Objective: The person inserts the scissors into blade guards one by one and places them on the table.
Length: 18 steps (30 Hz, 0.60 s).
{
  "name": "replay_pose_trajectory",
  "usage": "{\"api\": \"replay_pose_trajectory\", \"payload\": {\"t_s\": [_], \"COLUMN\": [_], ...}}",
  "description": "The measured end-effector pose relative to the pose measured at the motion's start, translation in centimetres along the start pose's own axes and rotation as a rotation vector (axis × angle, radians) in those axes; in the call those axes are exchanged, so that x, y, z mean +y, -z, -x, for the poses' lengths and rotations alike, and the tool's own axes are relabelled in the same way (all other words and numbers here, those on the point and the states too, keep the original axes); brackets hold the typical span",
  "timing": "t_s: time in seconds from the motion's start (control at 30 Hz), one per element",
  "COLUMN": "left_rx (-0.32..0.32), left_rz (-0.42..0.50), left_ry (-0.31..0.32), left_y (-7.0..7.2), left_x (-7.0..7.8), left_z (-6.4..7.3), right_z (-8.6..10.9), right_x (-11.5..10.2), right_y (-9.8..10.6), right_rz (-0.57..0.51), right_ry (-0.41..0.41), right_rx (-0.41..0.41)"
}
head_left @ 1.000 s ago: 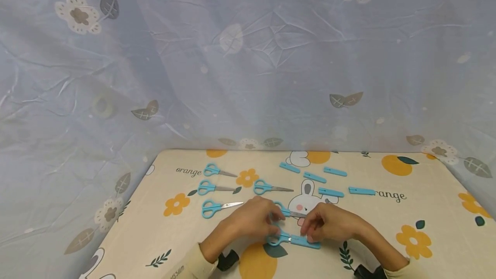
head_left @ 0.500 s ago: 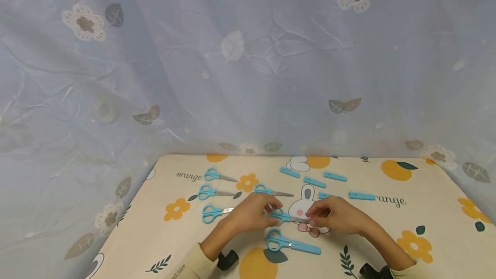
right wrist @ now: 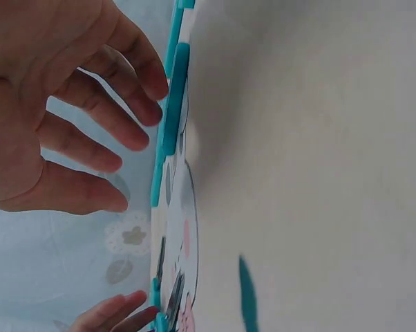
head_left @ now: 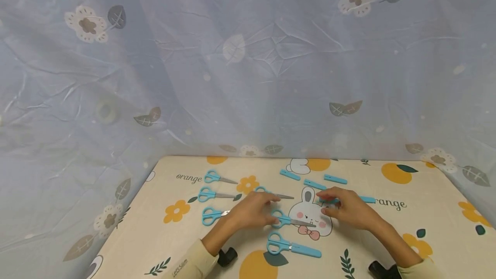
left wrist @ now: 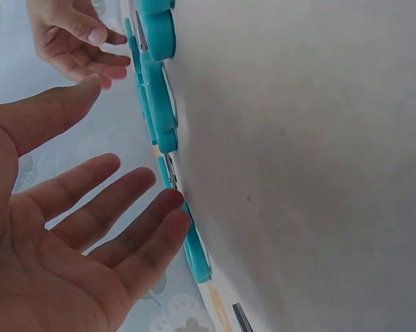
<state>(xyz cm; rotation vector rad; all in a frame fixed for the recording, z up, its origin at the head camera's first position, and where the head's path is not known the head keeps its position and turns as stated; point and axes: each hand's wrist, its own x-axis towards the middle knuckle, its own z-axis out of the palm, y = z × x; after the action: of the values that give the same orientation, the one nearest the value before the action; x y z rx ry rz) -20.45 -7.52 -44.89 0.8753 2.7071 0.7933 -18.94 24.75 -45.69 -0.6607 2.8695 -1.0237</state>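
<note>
My left hand [head_left: 253, 211] hovers beside the handles of a pair of blue-handled scissors [head_left: 288, 219] with bare blades. Nothing is between its spread fingers in the left wrist view. Farther right, my right hand [head_left: 348, 208] reaches over a blue blade cover [head_left: 327, 200], which it partly hides. The right wrist view shows its fingers apart, near a blade cover [right wrist: 175, 104] but not around it. Closest to me lies a pair of scissors with its blades inside a blue cover [head_left: 306, 250].
More uncovered scissors lie at left, including the back pair [head_left: 212, 176], a middle pair [head_left: 207, 194] and a front pair [head_left: 211, 216]. Another pair [head_left: 284, 196] is partly behind my left hand. Loose covers [head_left: 335, 179] lie at back right on the patterned tablecloth [head_left: 445, 236].
My right hand has left the covered scissors and moved right and away toward the loose covers. My left hand has come off those scissors and shifted slightly back, beside the bare pair.
</note>
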Motion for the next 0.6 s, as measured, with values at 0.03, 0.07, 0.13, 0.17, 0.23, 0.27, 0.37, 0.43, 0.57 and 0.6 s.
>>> {"api": "replay_pose_trajectory", "payload": {"t_s": [0.03, 0.07, 0.13, 0.17, 0.23, 0.27, 0.37, 0.43, 0.57, 0.6], "left_rx": [0.002, 0.006, 0.014, 0.018, 0.028, 0.028, 0.024, 0.021, 0.023, 0.022], "left_rz": [-0.009, -0.017, -0.025, -0.028, -0.046, -0.055, -0.083, -0.1, -0.124, -0.13], "left_ry": [0.0, -0.001, -0.002, -0.007, -0.018, -0.022, -0.023, -0.014, -0.018, -0.023], "left_y": [-0.1, -0.1, -0.3, -0.3, -0.6, -0.6, -0.9, -1.0, -1.1, -1.2], "left_x": [0.0, 0.0, 0.0, 0.0, 0.1, 0.1, 0.2, 0.4, 0.6, 0.6], "left_z": [0.0, -0.1, -0.2, -0.2, -0.3, -0.3, -0.3, -0.3, -0.6, -0.7], "right_z": [0.0, 0.0, -0.1, -0.1, -0.2, -0.2, -0.3, -0.5, -0.8, -0.9], "right_x": [0.1, 0.2, 0.4, 0.5, 0.7, 0.8, 0.9, 1.0, 1.1, 1.1], "right_y": [0.0, 0.1, 0.1, 0.2, 0.1, 0.1, -0.1, -0.2, -0.2, -0.2], "right_rz": [0.021, 0.042, 0.072, 0.089, 0.111, 0.122, 0.163, 0.185, 0.214, 0.214], "right_ry": [-0.006, -0.011, -0.018, -0.022, -0.021, -0.018, -0.014, -0.013, -0.031, -0.037], "right_rx": [0.01, 0.019, 0.032, 0.035, 0.037, 0.039, 0.051, 0.056, 0.055, 0.051]}}
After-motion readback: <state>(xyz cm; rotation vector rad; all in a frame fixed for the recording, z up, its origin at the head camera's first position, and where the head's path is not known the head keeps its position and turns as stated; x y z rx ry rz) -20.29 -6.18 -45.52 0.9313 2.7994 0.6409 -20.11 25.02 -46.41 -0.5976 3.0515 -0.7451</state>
